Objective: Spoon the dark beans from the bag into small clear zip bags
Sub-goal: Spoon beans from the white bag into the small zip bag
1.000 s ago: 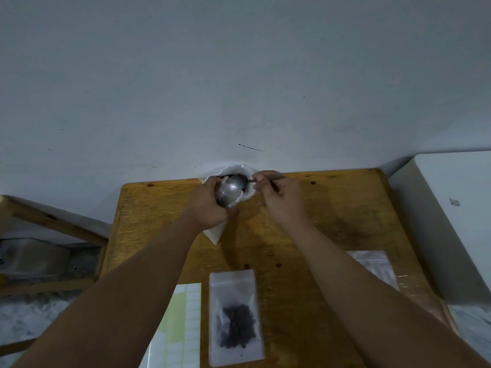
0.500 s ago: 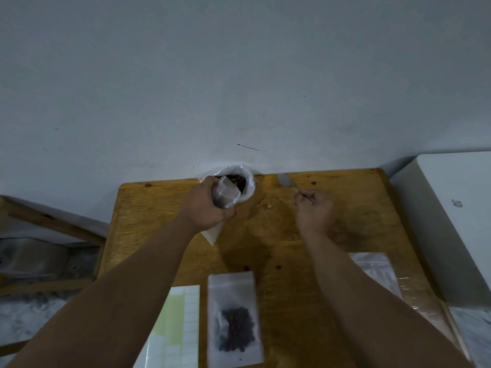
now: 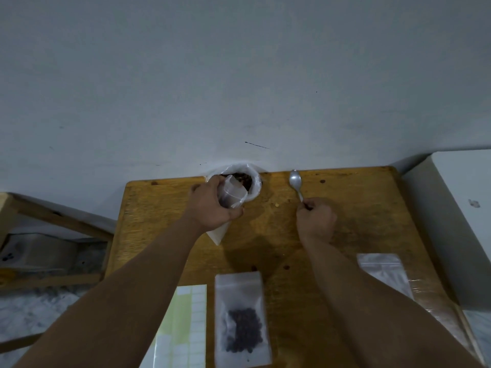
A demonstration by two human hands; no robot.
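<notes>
Gripping a small clear zip bag (image 3: 233, 195), the left hand (image 3: 212, 207) sits at the mouth of the bean bag (image 3: 252, 181), right on the bench (image 3: 358, 208) far edge. The right hand (image 3: 316, 220) pinches the spoon (image 3: 295, 179) handle, its bowl near that same edge. Open wood lies between the hands, and a filled zip bag (image 3: 243, 322) lies near the front.

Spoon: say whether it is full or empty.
Empty: the spoon shows a bare shiny bowl, nothing in it; the right hand grips its handle.
</notes>
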